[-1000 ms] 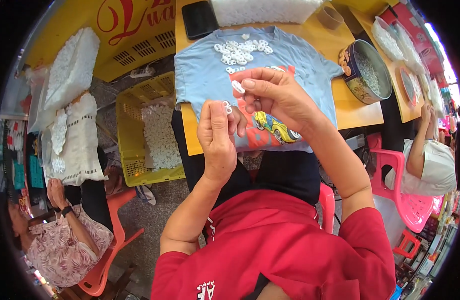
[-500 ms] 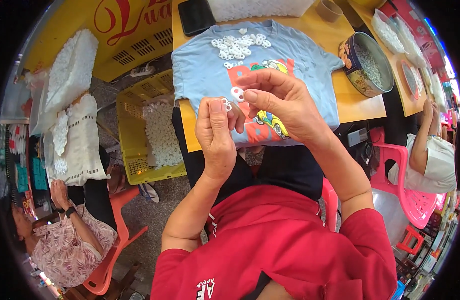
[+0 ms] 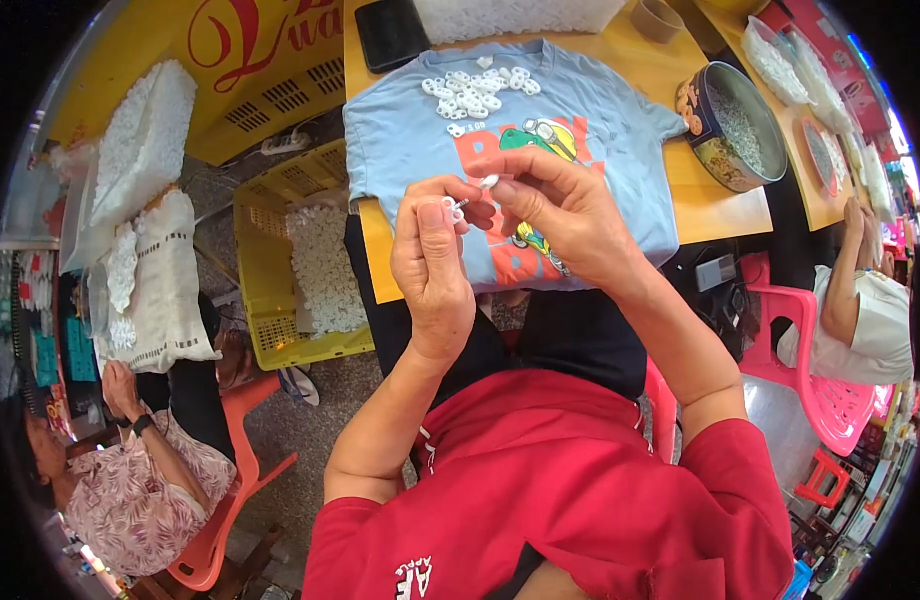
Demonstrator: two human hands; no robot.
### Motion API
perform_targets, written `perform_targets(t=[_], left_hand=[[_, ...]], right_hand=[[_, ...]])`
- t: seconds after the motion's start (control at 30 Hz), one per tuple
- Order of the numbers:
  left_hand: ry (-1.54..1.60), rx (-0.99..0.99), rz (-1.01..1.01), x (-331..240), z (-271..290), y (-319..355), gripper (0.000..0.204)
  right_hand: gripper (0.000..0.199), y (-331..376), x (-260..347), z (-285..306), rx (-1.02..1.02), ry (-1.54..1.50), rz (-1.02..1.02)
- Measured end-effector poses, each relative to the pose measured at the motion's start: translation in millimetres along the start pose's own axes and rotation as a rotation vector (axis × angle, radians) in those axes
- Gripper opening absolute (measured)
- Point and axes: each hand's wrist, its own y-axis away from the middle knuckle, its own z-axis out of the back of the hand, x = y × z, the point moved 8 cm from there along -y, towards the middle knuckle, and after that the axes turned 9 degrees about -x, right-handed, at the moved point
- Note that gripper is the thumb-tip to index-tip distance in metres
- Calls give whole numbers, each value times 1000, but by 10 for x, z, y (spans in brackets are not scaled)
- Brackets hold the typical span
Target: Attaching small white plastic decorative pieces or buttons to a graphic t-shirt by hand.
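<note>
My left hand [image 3: 432,265] is closed on a small white plastic piece with round holes [image 3: 451,209], pinched between thumb and fingers. A short metal pin [image 3: 461,203] sticks out of that piece toward the right. Just right of it, my right hand [image 3: 572,218] pinches another small white plastic piece [image 3: 490,182], seen nearly edge-on. The two pieces are a little apart. Both hands hover over a light blue T-shirt [image 3: 400,135] spread on the table. Beyond them, a loose pile of white two-holed pieces [image 3: 470,97] lies on the shirt.
A round tin [image 3: 716,150] of small metallic parts stands right on the wooden table [image 3: 725,222]. At the back are a black tablet-like object [image 3: 391,38] and a brown cup [image 3: 658,20]. A yellow crate [image 3: 255,290] of white pieces sits left. Other people sit at both sides.
The white piece in my right hand has turned from face-on to nearly edge-on, and my right fingers have shifted slightly. The pin at my left hand shows more clearly.
</note>
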Motion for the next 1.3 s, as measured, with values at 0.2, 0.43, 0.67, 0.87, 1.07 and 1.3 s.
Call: perform_targets(t=[0.2, 0.43, 0.67, 0.87, 1.07, 1.3], left_hand=[[-110, 2, -17, -8, -17, 17, 27], [-132, 29, -18, -22, -40, 30, 27], [-107, 32, 30, 1, -38, 48, 24], [-241, 26, -62, -46, -44, 31, 25], [-370, 51, -66, -30, -30, 44, 25], [-284, -33, -43, -26, -40, 65, 23]], right_hand=[[27, 20, 61, 41, -55, -20, 25], [26, 71, 94, -5, -53, -202, -12], [24, 94, 124, -36, -21, -174, 10], [23, 88, 118, -12, -58, -115, 51], [22, 126, 187, -48, -78, -40, 128], [21, 153, 140, -117, -95, -73, 120]])
